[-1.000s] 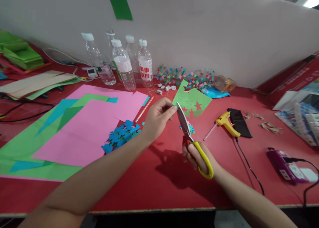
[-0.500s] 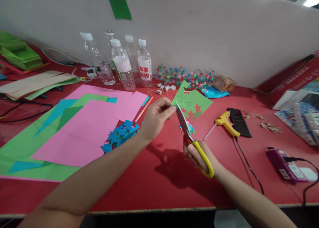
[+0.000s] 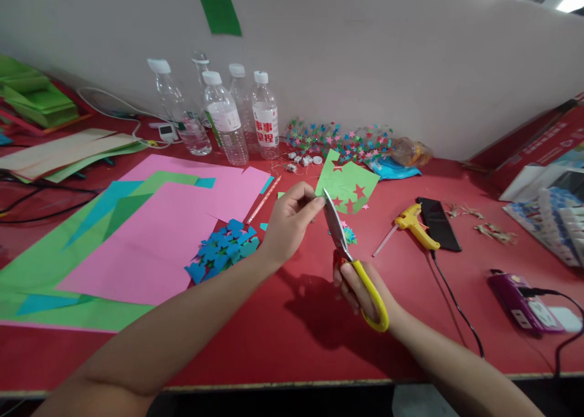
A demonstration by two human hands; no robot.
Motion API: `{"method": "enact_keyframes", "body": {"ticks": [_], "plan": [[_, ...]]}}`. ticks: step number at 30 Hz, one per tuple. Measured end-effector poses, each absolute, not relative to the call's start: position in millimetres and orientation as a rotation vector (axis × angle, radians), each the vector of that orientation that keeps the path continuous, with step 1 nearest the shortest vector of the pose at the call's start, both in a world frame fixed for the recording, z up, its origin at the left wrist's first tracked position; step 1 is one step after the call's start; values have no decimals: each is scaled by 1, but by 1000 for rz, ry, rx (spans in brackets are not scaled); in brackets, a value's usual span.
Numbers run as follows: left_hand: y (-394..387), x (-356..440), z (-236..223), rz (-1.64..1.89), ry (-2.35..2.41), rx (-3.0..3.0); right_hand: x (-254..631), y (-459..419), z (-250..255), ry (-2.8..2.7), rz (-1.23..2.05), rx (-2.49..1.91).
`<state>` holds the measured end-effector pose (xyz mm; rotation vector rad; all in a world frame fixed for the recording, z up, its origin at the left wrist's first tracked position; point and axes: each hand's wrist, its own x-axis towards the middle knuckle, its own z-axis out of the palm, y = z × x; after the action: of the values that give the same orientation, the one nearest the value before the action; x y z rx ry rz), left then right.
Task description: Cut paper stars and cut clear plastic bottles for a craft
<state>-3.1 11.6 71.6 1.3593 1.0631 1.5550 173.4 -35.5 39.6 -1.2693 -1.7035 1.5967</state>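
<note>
Light-green paper sheet (image 3: 347, 183) right there ahead of you, over the red tabletop (image 3: 255, 350), star-shaped holes through its near and right parts, faint drawn lines beside them; whether it lies flat or lifts, you can't tell from here. Your left hand (image 3: 288, 225) is on it, thumb and forefinger pinched together at its near left edge. And your right hand (image 3: 353, 281), well clear of the left, has its fingers wrapped round the yellow-handled scissors (image 3: 359, 270), on the near side of the sheet! Blade tips point up at that same edge, right by your left fingertips; contact with the paper is too small to call.

Just in front of the sheet, a little heap of coloured paper stars (image 3: 349, 234). Off to its left, a pencil (image 3: 264, 199), the blue paper scraps (image 3: 221, 250) and a big pink sheet (image 3: 150, 247). To its right, the yellow glue gun (image 3: 416, 227) and a black phone (image 3: 442, 228). Behind it, a multicoloured spread of stars (image 3: 340, 140).
</note>
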Motion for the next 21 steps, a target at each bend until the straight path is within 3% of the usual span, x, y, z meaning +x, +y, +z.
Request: {"method": "enact_keyframes", "body": {"ticks": [21], "plan": [[12, -5, 77, 1540, 1052, 1394, 178, -30, 35, -1717, 1525, -1421]]}}
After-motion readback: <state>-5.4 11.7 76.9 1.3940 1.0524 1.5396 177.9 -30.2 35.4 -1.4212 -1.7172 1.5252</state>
